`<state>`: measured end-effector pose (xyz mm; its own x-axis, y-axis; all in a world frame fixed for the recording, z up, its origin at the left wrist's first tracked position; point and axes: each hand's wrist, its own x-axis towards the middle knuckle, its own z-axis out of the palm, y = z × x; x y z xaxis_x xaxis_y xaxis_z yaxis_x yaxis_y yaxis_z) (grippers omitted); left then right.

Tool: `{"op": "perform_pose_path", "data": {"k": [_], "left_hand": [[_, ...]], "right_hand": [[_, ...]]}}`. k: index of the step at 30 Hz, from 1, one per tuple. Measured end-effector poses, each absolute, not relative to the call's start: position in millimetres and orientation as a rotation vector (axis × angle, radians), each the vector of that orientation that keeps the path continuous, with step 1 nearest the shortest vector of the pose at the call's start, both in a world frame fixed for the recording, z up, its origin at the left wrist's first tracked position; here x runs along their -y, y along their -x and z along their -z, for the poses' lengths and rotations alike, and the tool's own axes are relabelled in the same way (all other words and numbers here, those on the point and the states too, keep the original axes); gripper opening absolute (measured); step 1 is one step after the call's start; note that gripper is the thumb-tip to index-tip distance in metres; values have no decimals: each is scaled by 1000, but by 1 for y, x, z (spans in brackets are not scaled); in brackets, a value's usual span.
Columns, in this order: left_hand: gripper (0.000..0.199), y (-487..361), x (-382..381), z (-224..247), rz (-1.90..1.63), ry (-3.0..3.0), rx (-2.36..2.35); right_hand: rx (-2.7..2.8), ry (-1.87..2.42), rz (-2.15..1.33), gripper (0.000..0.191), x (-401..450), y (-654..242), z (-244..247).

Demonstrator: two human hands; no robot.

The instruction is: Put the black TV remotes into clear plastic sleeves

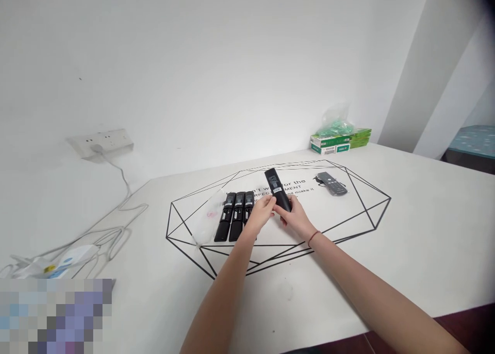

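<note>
A black remote control, its labelled back side up, is held above the table between both hands. My right hand is closed around its lower end. The fingers of my left hand are pressed together at its left edge, near the white label. Three more black remotes lie side by side to the left, backs up, with open battery compartments; my left hand partly hides the rightmost one. A dark remote in clear wrapping lies farther right, buttons up.
Left of the row lies a clear plastic bag. Green and white boxes with a bag of green items stand by the wall. Cables run down from a wall socket at the left of the white table.
</note>
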<state>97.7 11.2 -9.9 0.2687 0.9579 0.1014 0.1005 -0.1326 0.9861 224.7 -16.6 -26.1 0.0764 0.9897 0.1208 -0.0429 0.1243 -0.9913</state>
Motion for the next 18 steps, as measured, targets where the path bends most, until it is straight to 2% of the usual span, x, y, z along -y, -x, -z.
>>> {"op": "perform_pose_path", "data": {"k": [2,7,18], "left_hand": [[35,-97,-11,18,-1116,-1370,-1033],[35,-92,-7,25,-1206,-1257,-953],[36,-94,-4,30,-1146,-1251,-914]], "right_hand": [[1214,1113,-1101,41,16,-223,27],[1092,1022,-1442,38,17,-219,22],[1199,1063,-1320,24,18,-217,24]]}}
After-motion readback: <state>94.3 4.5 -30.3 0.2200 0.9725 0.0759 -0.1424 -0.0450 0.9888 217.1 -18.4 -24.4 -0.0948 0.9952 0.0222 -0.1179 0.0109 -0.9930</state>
